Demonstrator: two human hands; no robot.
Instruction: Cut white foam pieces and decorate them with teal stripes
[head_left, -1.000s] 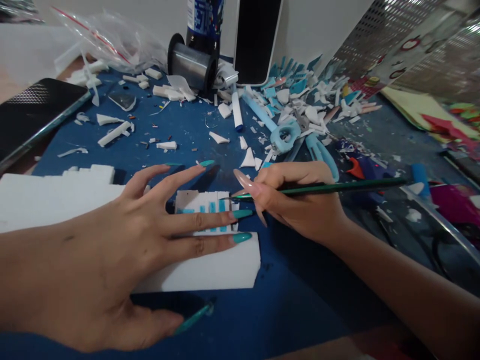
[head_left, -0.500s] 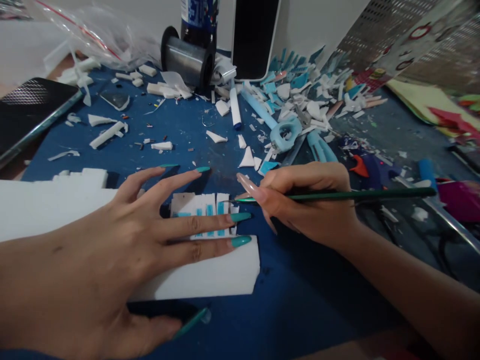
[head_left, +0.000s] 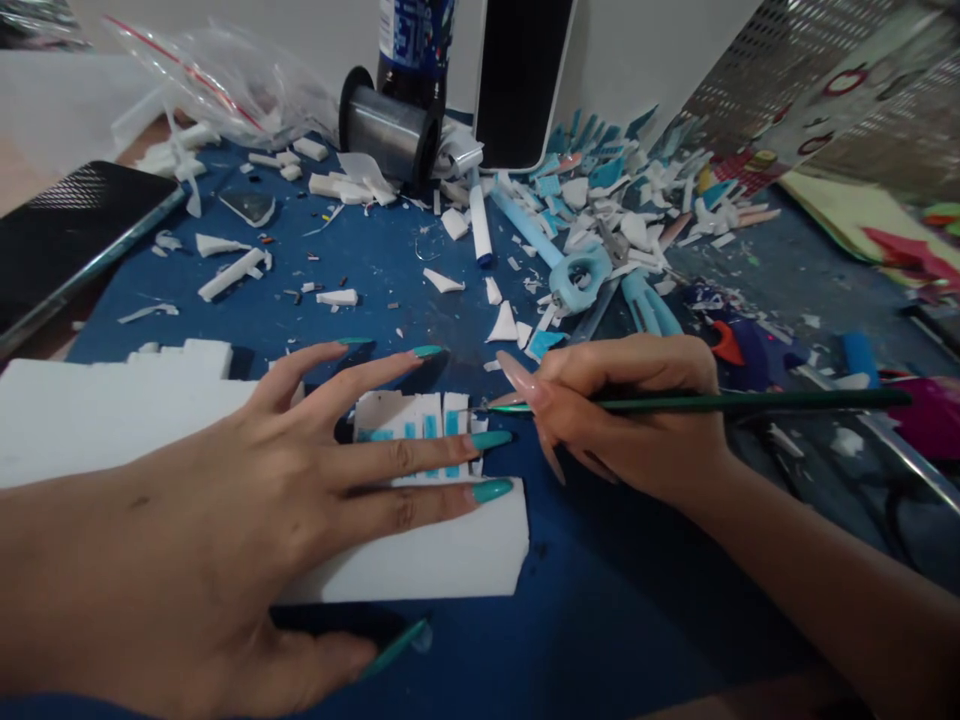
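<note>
My left hand [head_left: 277, 490] lies spread with its palm down over a white foam piece [head_left: 465, 550]. Two of its fingers cross a small white foam part with light blue strips [head_left: 429, 425], covering some of it. Pinched in my right hand [head_left: 622, 420] is a thin green paintbrush [head_left: 757, 402], held like a pen. The brush's tip points left and is at the right edge of the blue-striped part; whether it touches is too small to tell. The fingers of my left hand hide the middle of the foam.
Behind my hands lie a light blue cutter [head_left: 577, 278], a white marker [head_left: 480, 225] and many foam scraps [head_left: 634, 225]. A spool [head_left: 390, 130], a dark bottle [head_left: 416, 40] and an upright phone [head_left: 525, 80] stand at the back. Another phone [head_left: 82, 240] lies left on the blue mat [head_left: 615, 620].
The whole view has shifted slightly, so everything sits a little further right. Both hands keep nearly the same pose, the brush still by the striped part.
</note>
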